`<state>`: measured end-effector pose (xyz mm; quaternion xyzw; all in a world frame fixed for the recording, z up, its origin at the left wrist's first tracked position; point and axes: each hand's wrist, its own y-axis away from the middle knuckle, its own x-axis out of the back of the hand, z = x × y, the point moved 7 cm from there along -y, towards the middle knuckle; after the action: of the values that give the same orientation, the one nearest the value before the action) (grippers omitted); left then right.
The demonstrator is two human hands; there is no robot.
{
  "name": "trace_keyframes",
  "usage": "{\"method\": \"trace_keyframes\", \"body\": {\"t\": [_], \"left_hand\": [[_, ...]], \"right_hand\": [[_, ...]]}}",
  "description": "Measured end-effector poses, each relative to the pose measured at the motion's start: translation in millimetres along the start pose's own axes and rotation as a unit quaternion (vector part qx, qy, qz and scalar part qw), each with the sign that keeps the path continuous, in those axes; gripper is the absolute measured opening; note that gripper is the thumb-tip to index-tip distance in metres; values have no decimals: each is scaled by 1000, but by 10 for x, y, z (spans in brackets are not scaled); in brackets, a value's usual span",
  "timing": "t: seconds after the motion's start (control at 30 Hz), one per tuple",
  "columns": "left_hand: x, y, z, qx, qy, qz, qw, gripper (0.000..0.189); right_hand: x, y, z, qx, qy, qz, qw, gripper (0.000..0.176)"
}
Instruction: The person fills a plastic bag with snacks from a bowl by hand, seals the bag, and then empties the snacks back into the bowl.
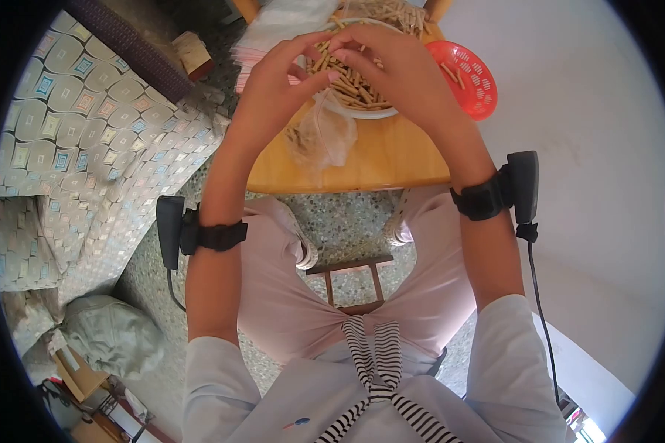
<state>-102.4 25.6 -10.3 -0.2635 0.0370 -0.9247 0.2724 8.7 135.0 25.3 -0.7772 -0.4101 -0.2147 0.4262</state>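
Observation:
A white-rimmed bowl (pixel 373 114) full of thin brown stick-like pieces (pixel 351 87) stands on a yellow wooden chair or stool seat (pixel 391 159). Over the bowl's left side is my left hand (pixel 279 74), its thumb and fingers apart in a curve, with nothing visible between them. My right hand (pixel 380 55) reaches in from the right, its thumb and forefinger tips drawn together above the pieces. Whatever those tips hold, if anything, is too small to make out. A clear plastic bag (pixel 334 136) with some bits inside lies against the bowl's near edge.
To the bowl's right, a red perforated plastic basket (pixel 476 81) holds a few sticks. Stacked plastic bags (pixel 270 33) lie at the back left. Another bag of sticks (pixel 395 13) sits behind. Patterned cloth (pixel 89 133) hangs on the left; a white wall (pixel 591 148) borders the right.

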Motion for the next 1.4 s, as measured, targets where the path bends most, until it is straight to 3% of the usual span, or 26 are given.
{"method": "trace_keyframes", "body": {"t": [0.07,0.17,0.3,0.37,0.5,0.57,0.67,0.77,1.1,1.3,1.4], "left_hand": [[-49,-33,4,-50,13,1,999,32],[-43,-41,9,-3,-19,-23,1000,29],[12,-35,59,-22,-24,-6,999,29],[43,-52,2,-16,109,10,994,29],[87,-91,77,-47,122,3,991,31],[101,-87,117,-53,151,0,987,32],[156,-86,234,-101,201,0,974,33],[172,-68,262,-91,217,24,972,33],[164,-10,267,-74,161,45,983,19],[213,-9,224,-50,110,92,988,18],[190,-12,217,-27,65,96,993,18]], "right_hand": [[1,2,-34,28,-113,14,993,16],[-3,-3,-51,-6,-79,-47,996,18],[47,33,-140,8,-52,-46,998,17],[43,42,-154,9,-57,-54,997,17],[53,17,-110,-9,-67,-51,996,16],[95,10,-96,12,-72,12,997,12],[102,20,-81,-10,-70,8,997,12],[81,41,-59,-40,-91,1,995,13],[56,26,-12,-58,-113,28,992,19],[139,1,-7,-6,-57,91,994,14],[179,-10,-16,-5,-120,115,986,14]]}}
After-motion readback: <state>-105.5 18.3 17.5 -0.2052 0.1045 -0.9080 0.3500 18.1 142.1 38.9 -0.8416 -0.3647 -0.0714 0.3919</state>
